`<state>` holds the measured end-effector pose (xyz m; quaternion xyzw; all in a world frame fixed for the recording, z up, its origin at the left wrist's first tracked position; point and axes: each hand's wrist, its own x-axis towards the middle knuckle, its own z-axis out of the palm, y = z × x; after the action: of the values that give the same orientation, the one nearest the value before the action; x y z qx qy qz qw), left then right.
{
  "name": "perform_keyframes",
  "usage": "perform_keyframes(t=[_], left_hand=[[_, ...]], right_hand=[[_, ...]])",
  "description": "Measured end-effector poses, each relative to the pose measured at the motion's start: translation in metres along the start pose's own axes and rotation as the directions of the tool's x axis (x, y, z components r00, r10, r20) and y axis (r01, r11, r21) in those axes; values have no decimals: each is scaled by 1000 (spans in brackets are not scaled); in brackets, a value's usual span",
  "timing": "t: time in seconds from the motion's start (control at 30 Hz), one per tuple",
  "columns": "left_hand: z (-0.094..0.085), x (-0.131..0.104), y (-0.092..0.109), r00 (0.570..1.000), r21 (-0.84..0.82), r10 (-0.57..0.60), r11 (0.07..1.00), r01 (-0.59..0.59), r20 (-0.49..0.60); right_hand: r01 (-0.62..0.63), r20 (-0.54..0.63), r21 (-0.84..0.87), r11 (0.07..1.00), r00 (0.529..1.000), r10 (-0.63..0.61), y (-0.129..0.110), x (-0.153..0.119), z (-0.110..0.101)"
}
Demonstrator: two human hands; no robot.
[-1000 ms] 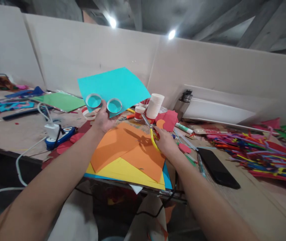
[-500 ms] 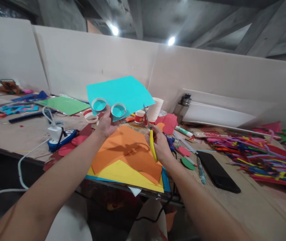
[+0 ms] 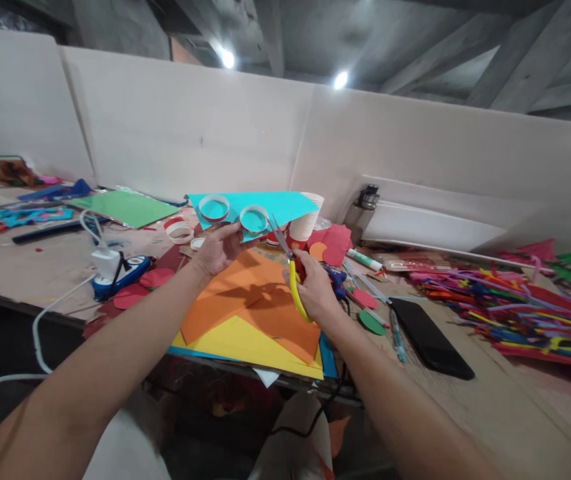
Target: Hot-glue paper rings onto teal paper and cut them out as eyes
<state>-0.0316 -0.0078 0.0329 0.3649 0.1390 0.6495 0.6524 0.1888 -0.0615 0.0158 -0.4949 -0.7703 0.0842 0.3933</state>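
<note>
turquoise sheet: up in the air over the middle of the tabletop (image 3: 55, 253), tilted so it looks pretty thin from here. That's the turquoise sheet (image 3: 280, 203), btw
rings on it: two short cup rings, left ring (image 3: 214, 197) and right ring (image 3: 254, 207), side by side near the edge closest to the person. Glued or just sitting there? can't tell
how far along: both rings are on the paper, so that bit looks done. The paper outside them is all there, no trimming around either one that I can see, so I'd call any cutting there undone
left hand: pinching the turquoise sheet by its near edge, just below the rings, left hand (image 3: 221, 248) palm up-ish
right hand: wrapped round the handles of the yellow scissors (image 3: 292, 270), right hand (image 3: 314, 287) being just right of the sheet and lower
blades: pointing up at the sheet's right part, near the right ring; touching or not, can't tell
under the hands: orange sheets (image 3: 250, 273) on top of a yellow sheet (image 3: 245, 353)
behind: stacked paper cups (image 3: 308, 227)
off to the right: black phone (image 3: 430, 340), then a heap of pipe cleaners (image 3: 510, 307)
</note>
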Motion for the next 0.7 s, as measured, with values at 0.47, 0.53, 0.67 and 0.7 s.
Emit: perform_keyframes(t=[0.47, 0.53, 0.67, 0.7], left_hand=[[0, 3, 2, 996, -8, -25, 1000, 25, -84], [1, 3, 1, 996, -3, -38, 999, 38, -75], [5, -1, -1, 999, 9, -41, 999, 41, -28], [6, -2, -3, 999, 13, -43, 999, 43, -10]], right_hand=[[-89, -89, 352, 932, 988, 128, 0, -1, -1], [-106, -101, 426, 898, 981, 164, -2, -1, -1], [-112, -199, 597, 795, 939, 282, -2, 4, 1], [-100, -229, 650, 753, 919, 320, -2, 6, 0]])
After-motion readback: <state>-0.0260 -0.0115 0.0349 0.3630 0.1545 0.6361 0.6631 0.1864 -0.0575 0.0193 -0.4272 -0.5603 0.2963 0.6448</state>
